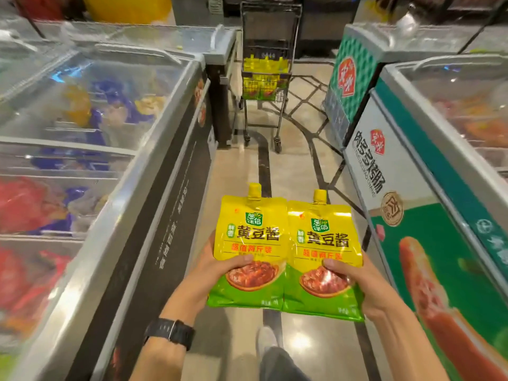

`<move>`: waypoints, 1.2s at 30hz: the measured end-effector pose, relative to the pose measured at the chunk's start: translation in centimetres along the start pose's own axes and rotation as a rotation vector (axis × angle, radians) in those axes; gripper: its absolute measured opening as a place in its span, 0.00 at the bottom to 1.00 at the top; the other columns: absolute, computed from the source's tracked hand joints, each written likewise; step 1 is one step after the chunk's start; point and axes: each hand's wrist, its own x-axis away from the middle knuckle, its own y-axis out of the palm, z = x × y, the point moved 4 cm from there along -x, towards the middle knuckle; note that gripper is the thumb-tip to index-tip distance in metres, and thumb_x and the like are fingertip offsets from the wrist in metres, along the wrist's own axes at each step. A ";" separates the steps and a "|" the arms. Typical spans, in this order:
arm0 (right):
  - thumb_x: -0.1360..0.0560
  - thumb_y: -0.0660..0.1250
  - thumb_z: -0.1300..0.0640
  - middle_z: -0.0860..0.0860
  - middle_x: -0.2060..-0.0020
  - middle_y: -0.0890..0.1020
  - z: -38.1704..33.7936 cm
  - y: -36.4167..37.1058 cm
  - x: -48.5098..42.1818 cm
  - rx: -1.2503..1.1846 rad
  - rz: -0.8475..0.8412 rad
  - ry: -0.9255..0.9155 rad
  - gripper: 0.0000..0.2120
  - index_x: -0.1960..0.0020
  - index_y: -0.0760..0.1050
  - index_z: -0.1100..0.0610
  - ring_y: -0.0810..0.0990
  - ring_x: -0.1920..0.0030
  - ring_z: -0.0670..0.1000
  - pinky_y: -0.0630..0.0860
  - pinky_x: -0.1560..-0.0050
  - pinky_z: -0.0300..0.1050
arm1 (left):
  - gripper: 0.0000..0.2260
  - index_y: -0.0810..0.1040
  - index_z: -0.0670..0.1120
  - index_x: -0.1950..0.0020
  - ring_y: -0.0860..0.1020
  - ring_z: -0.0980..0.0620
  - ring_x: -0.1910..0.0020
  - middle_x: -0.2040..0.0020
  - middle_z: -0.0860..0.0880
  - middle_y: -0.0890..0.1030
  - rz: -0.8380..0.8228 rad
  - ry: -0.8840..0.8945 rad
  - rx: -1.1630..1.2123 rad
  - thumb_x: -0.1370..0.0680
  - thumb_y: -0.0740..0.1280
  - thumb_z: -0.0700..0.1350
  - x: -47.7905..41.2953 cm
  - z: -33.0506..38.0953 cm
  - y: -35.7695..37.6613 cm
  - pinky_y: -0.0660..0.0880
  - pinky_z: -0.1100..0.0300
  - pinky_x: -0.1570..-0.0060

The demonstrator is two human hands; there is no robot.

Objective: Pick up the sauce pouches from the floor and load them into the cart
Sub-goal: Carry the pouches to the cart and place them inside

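Polished beige floor (236,171) with dark inlaid bands. Standing on it: a wire shopping cart (281,95) on castors, loaded with yellow pouches (262,78); a left chest freezer (154,171); a right chest freezer (406,188); a grey shoe (265,342).

One head-worn wide-angle view, facing forward and down along the aisle floor (239,166). Left hand (220,268) and right hand (354,281) sit close, low in frame; cart (270,28) well ahead, upper centre.
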 end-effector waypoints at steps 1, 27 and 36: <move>0.60 0.87 0.52 0.60 0.47 0.85 -0.1 -0.5 -1.4 -0.018 0.014 0.011 0.53 0.36 0.75 0.57 0.85 0.50 0.63 0.82 0.56 0.55 | 0.41 0.73 0.45 0.33 0.84 0.43 0.44 0.43 0.44 0.85 -0.010 -0.002 -0.015 0.44 0.82 0.45 -1.7 0.2 0.0 0.81 0.50 0.48; 0.54 0.86 0.57 0.60 0.47 0.85 -23.2 3.0 -47.5 -0.097 0.107 -0.013 0.47 0.37 0.75 0.57 0.85 0.49 0.62 0.81 0.52 0.57 | 0.50 0.74 0.45 0.32 0.84 0.40 0.46 0.43 0.42 0.85 -0.066 -0.091 -0.076 0.51 0.87 0.53 -51.9 19.3 -3.7 0.81 0.45 0.48; 0.60 0.88 0.54 0.61 0.47 0.84 -30.0 2.4 -60.6 -0.173 0.162 0.026 0.52 0.37 0.76 0.58 0.84 0.48 0.64 0.78 0.45 0.65 | 0.43 0.72 0.44 0.32 0.84 0.38 0.45 0.42 0.41 0.84 -0.198 -0.136 -0.064 0.44 0.84 0.47 -68.1 25.9 -2.5 0.82 0.47 0.50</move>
